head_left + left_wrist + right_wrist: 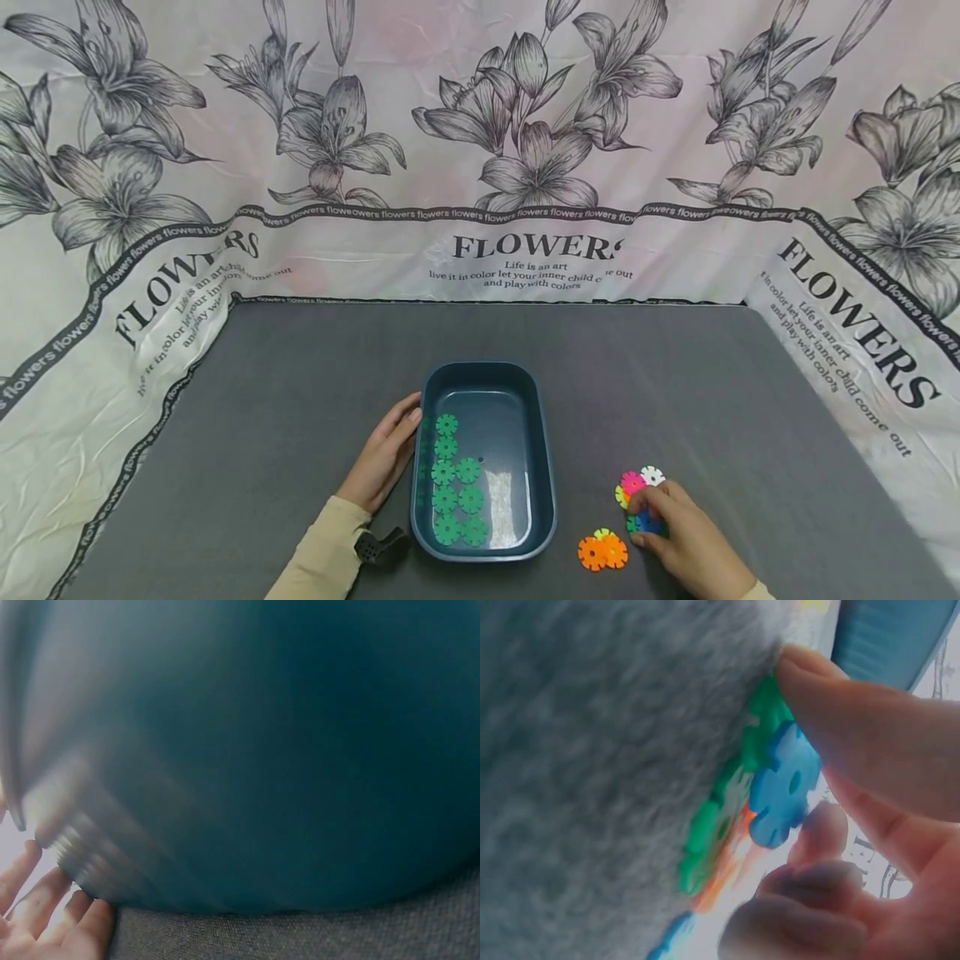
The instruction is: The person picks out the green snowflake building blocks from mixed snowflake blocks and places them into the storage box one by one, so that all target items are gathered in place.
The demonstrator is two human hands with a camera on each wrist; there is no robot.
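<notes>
A dark blue-green tray (pixel 522 546) holds several green snowflake discs (pixel 446 500) along its left side. Against its left wall lies my left hand (pixel 385 458), the fingers fairly straight; in the left wrist view the fingertips (pixel 88 922) touch the tray's side low down. To the right of the tray, my right hand (pixel 686 533) is over a small pile of discs. Its thumb (pixel 817 682) touches the edge of a green disc (pixel 761 727), with a blue disc (pixel 784 787) overlapping it. The other fingers are bent beside the pile, apart from the thumb.
Pink (pixel 632 482) and white discs (pixel 652 475) lie at the far side of the pile. Orange discs (pixel 602 552) overlap a yellow one nearer the tray. A grey cloth (pixel 315 375) covers the table, with a flower-printed curtain (pixel 337 258) behind and at both sides.
</notes>
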